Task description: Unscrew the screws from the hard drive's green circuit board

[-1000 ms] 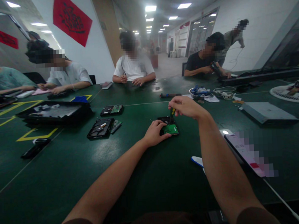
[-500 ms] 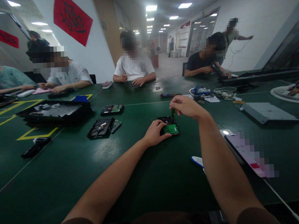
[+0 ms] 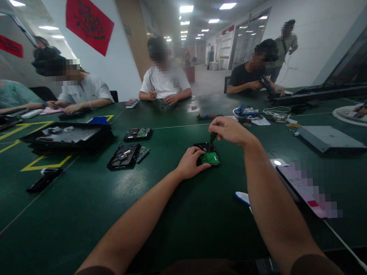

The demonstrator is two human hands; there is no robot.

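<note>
A black hard drive (image 3: 207, 154) with a green circuit board on top lies on the dark green table (image 3: 82, 208) in front of me. My left hand (image 3: 189, 163) grips its near left edge and holds it down. My right hand (image 3: 229, 130) is closed round the handle of a small screwdriver (image 3: 211, 138), whose tip points down onto the drive's far part.
Two more opened drives (image 3: 124, 156) (image 3: 138, 134) lie to the left, beside a black tray (image 3: 65, 135). A grey flat box (image 3: 326, 137), a phone (image 3: 303, 184) and a white-blue object (image 3: 243, 197) sit on my right. Several people work along the table's far side.
My right hand has turned the screwdriver slightly while staying above the drive. A person standing at the back right has lowered an arm. My left hand has not moved.
</note>
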